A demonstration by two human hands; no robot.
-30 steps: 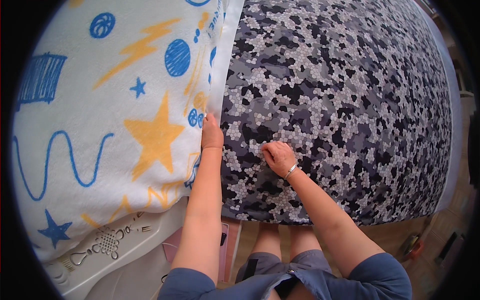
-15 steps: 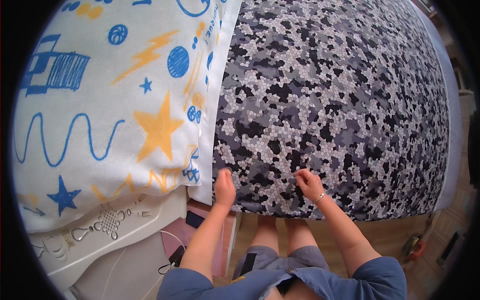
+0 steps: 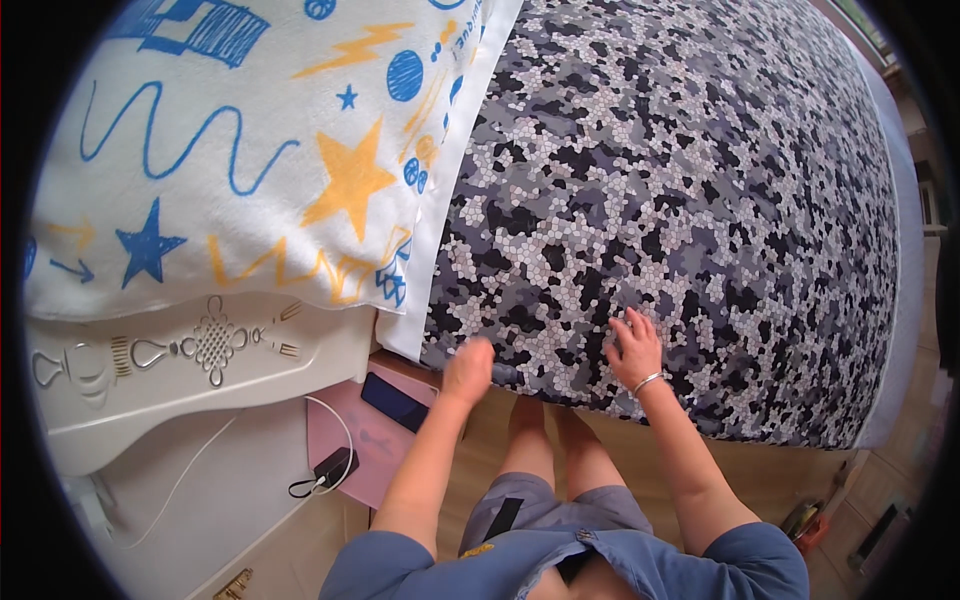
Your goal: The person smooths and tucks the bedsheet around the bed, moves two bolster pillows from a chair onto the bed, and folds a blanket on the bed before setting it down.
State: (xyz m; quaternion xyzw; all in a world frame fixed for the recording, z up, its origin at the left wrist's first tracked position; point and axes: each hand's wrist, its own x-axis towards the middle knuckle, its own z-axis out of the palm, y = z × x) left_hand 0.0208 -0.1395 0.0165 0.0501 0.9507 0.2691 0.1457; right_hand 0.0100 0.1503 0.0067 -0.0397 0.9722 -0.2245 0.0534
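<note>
A bed cover (image 3: 660, 210) in grey, black and white camouflage-like patches lies spread over the bed. My right hand (image 3: 636, 352) rests on it near the front edge, palm down, its fingers apart and holding nothing. A bracelet (image 3: 649, 380) circles that wrist. Farther left, my left hand (image 3: 468, 371) is at the cover's near edge with its fingers curled in. What they hold, if anything, is hidden. Beside the cover lies a white fleecy cloth (image 3: 260, 190) with blue and yellow drawings, and a white strip of sheet (image 3: 452, 180) runs between them.
The white headboard (image 3: 130, 400) with raised ornaments stands at the left. Below it, a pink-topped bedside surface (image 3: 340, 425) carries a dark phone (image 3: 394, 402), a black charger (image 3: 336, 466) and a white cable. Several objects (image 3: 806, 525) lie on the floor at right.
My view has shifted, showing more of the headboard and bedside surface. My right hand has gone from a pinched shape to spread fingers; the left stays curled near the edge.
</note>
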